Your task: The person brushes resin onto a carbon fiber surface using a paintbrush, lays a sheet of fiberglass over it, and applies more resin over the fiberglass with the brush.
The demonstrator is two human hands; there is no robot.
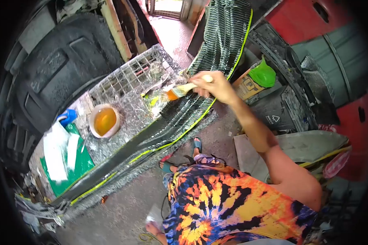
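Note:
My right hand (212,86) is closed around the pale handle of a paintbrush (186,88). Its amber-wet bristles point left, near the inner edge of a long, glossy black woven-looking panel (180,113) edged in yellow-green. I cannot tell whether the bristles touch the panel. Low in the view hangs my left hand (153,229), small and partly cut off by the shirt; a whitish, translucent thing (154,214) is at its fingers, its kind unclear. Left of the panel, a white bowl (92,130) holds amber liquid.
The bowl stands on a stained worktable (129,122) with a wire grid (122,79). White sheets (56,153) lie on green material (84,163). A cardboard box (246,86) with a bright green bag (262,74) is at right. Large black and red panels (302,18) surround the workspace.

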